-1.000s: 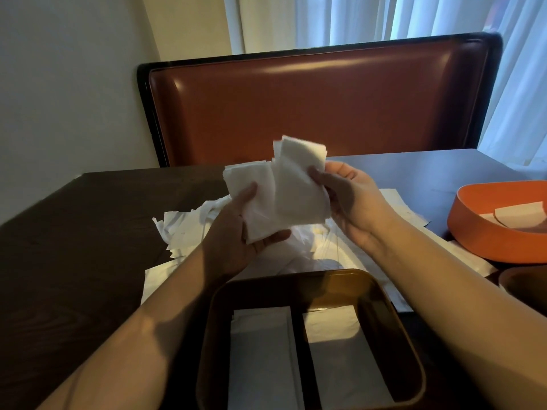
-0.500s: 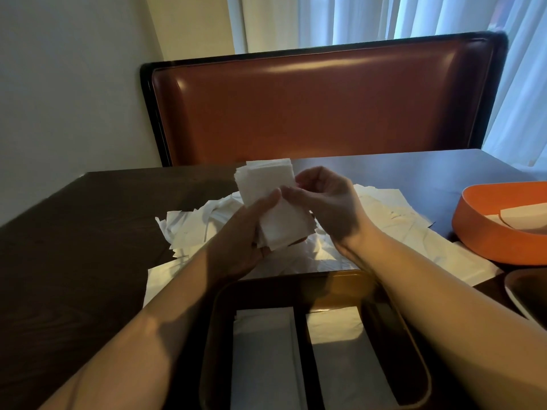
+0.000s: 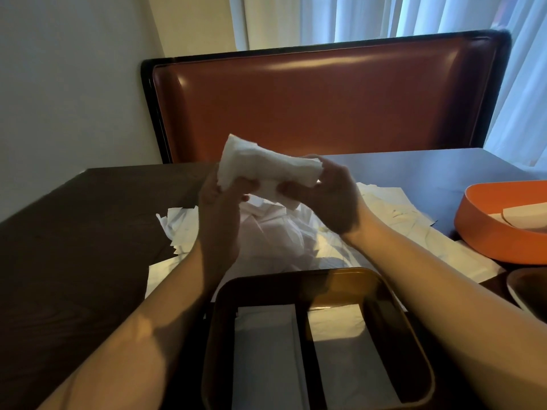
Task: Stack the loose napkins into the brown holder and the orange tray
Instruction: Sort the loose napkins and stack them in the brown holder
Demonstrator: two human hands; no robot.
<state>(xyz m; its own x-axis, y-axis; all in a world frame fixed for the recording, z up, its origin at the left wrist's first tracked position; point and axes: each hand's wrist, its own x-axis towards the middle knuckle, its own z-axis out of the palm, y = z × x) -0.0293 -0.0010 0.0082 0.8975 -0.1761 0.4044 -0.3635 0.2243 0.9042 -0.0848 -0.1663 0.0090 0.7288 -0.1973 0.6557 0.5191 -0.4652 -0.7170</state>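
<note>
right now a folded wad of white napkins [image 3: 266, 170] is held up between both hands, above the table [image 3: 74, 232] and in front of the brown seat back [image 3: 325, 96]. the left hand [image 3: 219, 214] grips the wad's left end, with its thumb and fingertips curled round the lower edge; the right hand [image 3: 328, 196] holds the right end, thumb under the wad and fingers wrapped over the far side. the wad lies tilted, its left end higher and its right end lower, and it looks bunched rather than flat. both forearms come up from the lower corners of the view and meet at the wad, the left wrist bent upward, the right palm turned toward the camera. below and behind the hands a loose pile of napkins [image 3: 275, 238] lies spread over the table, reaching out to the left and right. nearest the camera sits the brown holder [image 3: 393, 306], with two stacks of napkins side by side in it, parted by a dark divider. at the right edge stands the orange tray [image 3: 488, 232] with a few napkins lying flat inside, well apart from the hands. a dark rounded rim shows just below the tray; what it belongs to cannot be told.
</note>
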